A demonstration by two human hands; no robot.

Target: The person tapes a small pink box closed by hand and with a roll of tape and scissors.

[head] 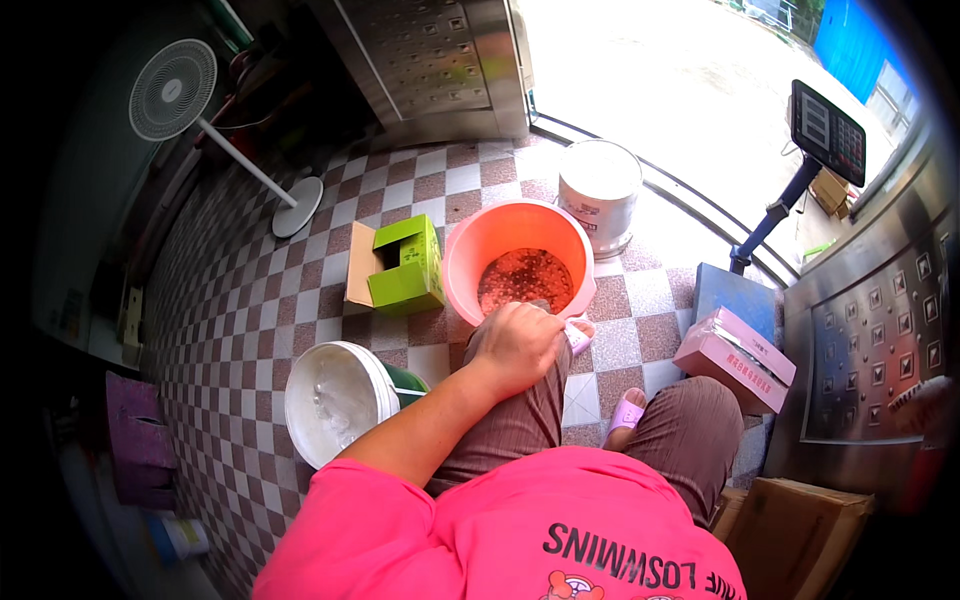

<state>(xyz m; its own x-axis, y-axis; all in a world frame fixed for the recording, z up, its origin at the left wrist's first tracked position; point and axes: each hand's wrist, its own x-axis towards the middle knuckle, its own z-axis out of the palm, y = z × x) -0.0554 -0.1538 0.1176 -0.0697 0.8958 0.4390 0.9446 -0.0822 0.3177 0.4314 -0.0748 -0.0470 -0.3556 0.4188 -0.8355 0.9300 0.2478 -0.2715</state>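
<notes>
My left hand [523, 346] rests on my left knee, its fingers curled in, and I see nothing held in it. My right hand is out of view. Just beyond the knee stands a pink plastic tub [457, 262]. Many small dark and reddish pieces [525, 279] cover its bottom, too small to name. To the tub's left lies a green cardboard box [409, 281] with its flaps open. A white plastic bucket [330, 401] tilts beside my left forearm, with what looks like clear plastic inside. Behind the tub stands a white lidded pail [600, 195].
A platform scale [731, 296] with a raised display [829, 131] stands at right, a pink carton [739, 360] against it. A white pedestal fan [174, 90] stands at back left. Metal doors [874, 352] flank the bright doorway. A brown cardboard box [795, 536] sits at lower right.
</notes>
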